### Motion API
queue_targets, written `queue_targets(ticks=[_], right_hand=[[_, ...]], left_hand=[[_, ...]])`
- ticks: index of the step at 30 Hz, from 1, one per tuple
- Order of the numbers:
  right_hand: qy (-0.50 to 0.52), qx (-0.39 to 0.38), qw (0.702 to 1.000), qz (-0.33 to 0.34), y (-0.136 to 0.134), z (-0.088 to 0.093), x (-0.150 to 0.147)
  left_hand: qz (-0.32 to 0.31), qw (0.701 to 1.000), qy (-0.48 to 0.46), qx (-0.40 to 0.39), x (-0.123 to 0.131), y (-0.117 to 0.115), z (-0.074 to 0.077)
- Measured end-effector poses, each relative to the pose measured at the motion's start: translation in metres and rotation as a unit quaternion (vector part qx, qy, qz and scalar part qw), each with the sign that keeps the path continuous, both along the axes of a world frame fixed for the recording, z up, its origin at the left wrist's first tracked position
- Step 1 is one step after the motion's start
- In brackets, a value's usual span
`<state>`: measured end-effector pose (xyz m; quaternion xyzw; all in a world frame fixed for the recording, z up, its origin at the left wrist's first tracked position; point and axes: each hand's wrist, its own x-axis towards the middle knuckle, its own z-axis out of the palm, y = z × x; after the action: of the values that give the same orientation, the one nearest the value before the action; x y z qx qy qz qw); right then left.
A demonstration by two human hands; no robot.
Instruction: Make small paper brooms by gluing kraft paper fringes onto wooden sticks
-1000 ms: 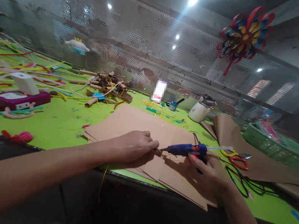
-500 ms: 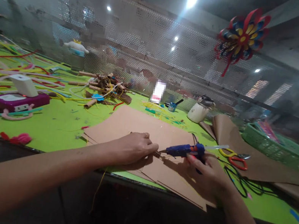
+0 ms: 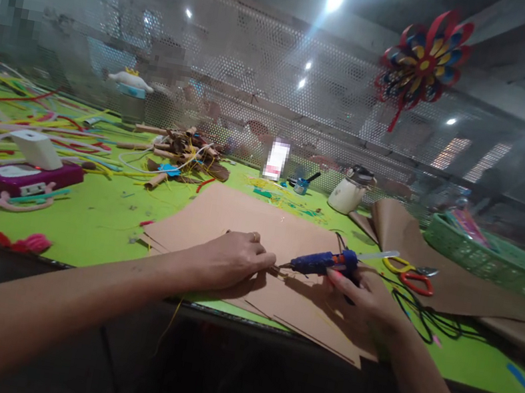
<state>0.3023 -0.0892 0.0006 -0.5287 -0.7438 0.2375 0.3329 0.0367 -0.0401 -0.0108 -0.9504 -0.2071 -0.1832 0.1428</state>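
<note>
My right hand (image 3: 366, 299) is closed around the handle of a blue glue gun (image 3: 319, 263), and a clear glue stick (image 3: 378, 256) sticks out of its back. The gun's nozzle meets or nearly meets the end of a small brown stick-like piece (image 3: 276, 271). That piece is pinched by my left hand (image 3: 234, 259), whose fingers hide most of it. Both hands are over sheets of brown paper (image 3: 239, 213) stacked at the table's front edge. A thin yellow thread (image 3: 172, 323) hangs over that edge below my left forearm.
Scissors (image 3: 415, 278) and a black cable (image 3: 416, 318) lie right of the paper, near a green basket (image 3: 491, 254). A white jug (image 3: 347, 194) stands behind. Leftward are a heap of brown paper rolls (image 3: 183, 155), a purple power strip (image 3: 26, 178) and scattered pipe cleaners (image 3: 84, 138).
The view has shifted very slightly. Both hands, the glue gun and the brown piece keep nearly the same places relative to each other.
</note>
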Motion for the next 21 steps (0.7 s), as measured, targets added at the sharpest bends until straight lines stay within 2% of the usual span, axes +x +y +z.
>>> queue_targets(ticks=[6,13,21], right_hand=[[-0.011,0.017,1.0,-0.009,-0.0009,0.0036,-0.004],[0.025,-0.015,0.999,-0.025,-0.0022,-0.0026,-0.0006],[-0.01,0.02,1.0,-0.007,0.0001,0.0028,-0.0077]], left_hand=[[0.008,1.0,-0.003,0.003,0.0012,-0.0009,-0.0011],[-0.004,1.0,-0.008,0.023,0.0016,-0.0008,-0.0013],[0.005,1.0,-0.014,0.006,0.0026,-0.0006,-0.0046]])
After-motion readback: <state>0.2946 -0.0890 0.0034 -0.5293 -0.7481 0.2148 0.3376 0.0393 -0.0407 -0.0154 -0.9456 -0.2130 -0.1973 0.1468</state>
